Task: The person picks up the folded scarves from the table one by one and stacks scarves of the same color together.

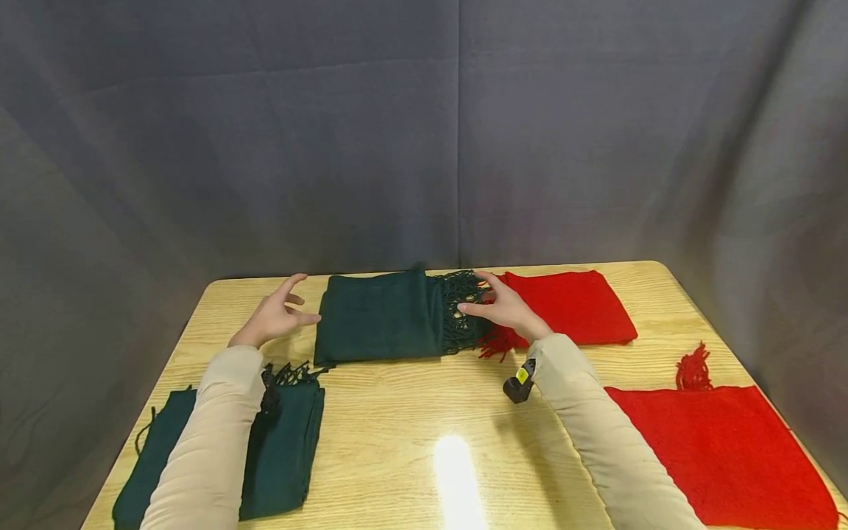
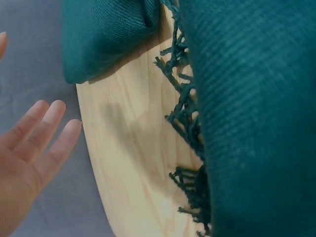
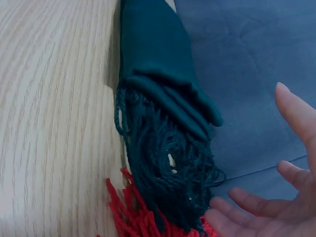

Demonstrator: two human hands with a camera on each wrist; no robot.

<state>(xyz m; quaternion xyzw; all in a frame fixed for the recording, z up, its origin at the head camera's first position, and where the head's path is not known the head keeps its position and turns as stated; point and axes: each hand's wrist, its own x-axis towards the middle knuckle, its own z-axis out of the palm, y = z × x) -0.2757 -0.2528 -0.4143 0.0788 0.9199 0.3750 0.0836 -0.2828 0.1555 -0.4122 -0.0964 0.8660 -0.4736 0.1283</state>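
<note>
The step in hand looks like handling the far green scarf (image 1: 377, 316), either squaring it up or taking hold of it; one moment cannot settle which. It lies folded flat along the back of the table (image 1: 384, 442), its fringe (image 1: 460, 324) pointing right and overlapping the fringe of the far red scarf (image 1: 570, 309). The hands are well apart, one at each end of the green fold, and neither grips anything. The left hand (image 1: 274, 316) hovers by the plain end, fingers spread and thumb towards the edge — clear of the cloth in the left wrist view. The right hand (image 1: 500, 305) is held with fingers parted over the tasselled end; whether its lowest fingers touch the strands, I cannot tell. Nearer the person, the near green scarf (image 1: 281, 449) lies folded at the left and the near red scarf (image 1: 729, 456) at the right. If the far green scarf is to be moved, the next move seems to call for closing both hands on its ends — keeping the red strands out of the right grasp, since the two fringes could tangle. If it is already where it belongs, drawing the hands back would do.
</note>
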